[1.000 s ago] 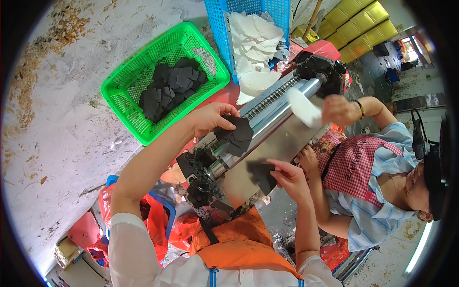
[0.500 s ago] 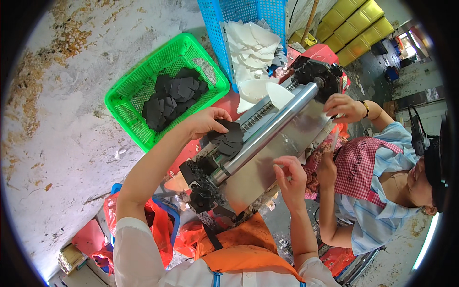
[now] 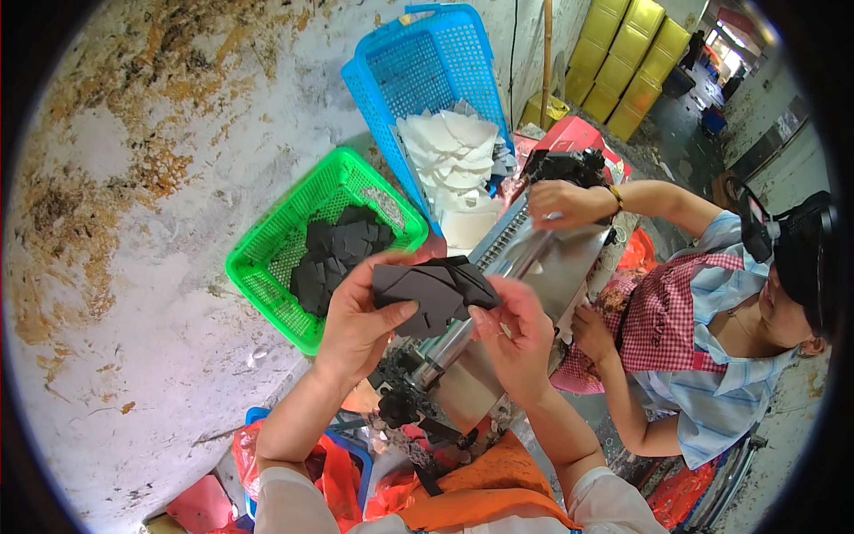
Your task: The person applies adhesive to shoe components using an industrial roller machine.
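Both my hands hold a loose stack of dark grey flat pieces (image 3: 431,294) above the near end of a roller machine (image 3: 471,369). My left hand (image 3: 351,329) is closed on the stack's left side, thumb on top. At the right side, my right hand (image 3: 511,334) pinches the stack between thumb and fingers, slightly blurred. Left of the machine, a green basket (image 3: 307,340) contains more dark pieces (image 3: 334,254). Behind it, a blue basket (image 3: 414,58) has pale, curved-edged pieces (image 3: 454,147) heaped at its near end. My hands hide part of the roller.
On the right, a co-worker's hand (image 3: 569,205) is over the machine's far end, their other hand (image 3: 592,331) near its right side. Golden-yellow containers (image 3: 614,71) are stacked at the back. A stained wall (image 3: 133,267) bounds the left. Red plastic bags (image 3: 334,485) sit below.
My left hand has lifted the dark pieces off the machine's near end. My right hand has come across and taken hold of them too. The co-worker's upper hand has moved over the machine.
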A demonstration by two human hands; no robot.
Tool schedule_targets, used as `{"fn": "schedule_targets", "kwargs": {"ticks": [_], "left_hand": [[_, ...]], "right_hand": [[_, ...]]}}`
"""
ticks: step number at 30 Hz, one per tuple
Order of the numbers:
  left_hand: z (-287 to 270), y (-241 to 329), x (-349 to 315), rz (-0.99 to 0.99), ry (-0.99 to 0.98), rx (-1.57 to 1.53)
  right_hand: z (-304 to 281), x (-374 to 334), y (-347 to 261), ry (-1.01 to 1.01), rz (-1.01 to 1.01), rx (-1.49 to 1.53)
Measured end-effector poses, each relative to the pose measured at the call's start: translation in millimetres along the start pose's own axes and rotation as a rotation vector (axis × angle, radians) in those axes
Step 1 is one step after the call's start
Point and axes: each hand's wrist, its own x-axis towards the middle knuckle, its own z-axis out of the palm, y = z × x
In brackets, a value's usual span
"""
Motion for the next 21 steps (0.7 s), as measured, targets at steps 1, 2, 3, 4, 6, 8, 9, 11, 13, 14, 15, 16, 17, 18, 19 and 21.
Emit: {"fn": "schedule_targets", "kwargs": {"ticks": [1,2,3,4,6,8,9,11,13,14,15,16,17,18,19,21], "left_hand": [[-2,0,-1,0.004,-0.021,-0.007],[-4,0,-3,0.005,-0.068,-0.029],[-5,-1,-5,0.004,-0.047,-0.081],[-7,-3,-6,0.010,-0.066,-0.085],[-10,-3,-6,0.002,-0.166,-0.115],[-11,-2,-5,0.048,-0.242,-0.056],[-11,-2,-5,0.082,-0.290,-0.050],[-10,-2,-3,0.166,-0.307,0.027],[-9,-2,-2,0.247,-0.309,0.087],[-8,-3,-2,0.277,-0.297,0.120],[-8,-4,-1,0.306,-0.284,0.154],[-8,-5,-1,0.285,-0.298,0.114],[-8,-5,0,0.264,-0.313,0.075],[-9,-6,0,0.247,-0.327,0.034],[-10,-8,0,0.220,-0.335,-0.011],[-12,-11,2,0.171,-0.355,-0.092]], "right_hand": [[1,4,-2,0.003,-0.097,0.013],[1,6,-4,0.007,-0.197,-0.100],[-2,10,-6,-0.034,-0.344,-0.195],[-5,14,-7,-0.067,-0.460,-0.284],[-8,14,-12,-0.088,-0.369,-0.252],[-11,15,-16,-0.115,-0.338,-0.241],[-13,15,-18,-0.136,-0.359,-0.254],[-14,15,-22,-0.167,-0.379,-0.250],[-15,13,-24,-0.195,-0.381,-0.199],[-16,12,-25,-0.195,-0.423,-0.230],[-16,10,-26,-0.200,-0.469,-0.248],[-17,9,-26,-0.201,-0.492,-0.256],[-18,7,-27,-0.208,-0.547,-0.282],[-18,6,-26,-0.210,-0.578,-0.300],[-19,4,-27,-0.232,-0.608,-0.327],[-20,2,-25,-0.236,-0.626,-0.312]]}}
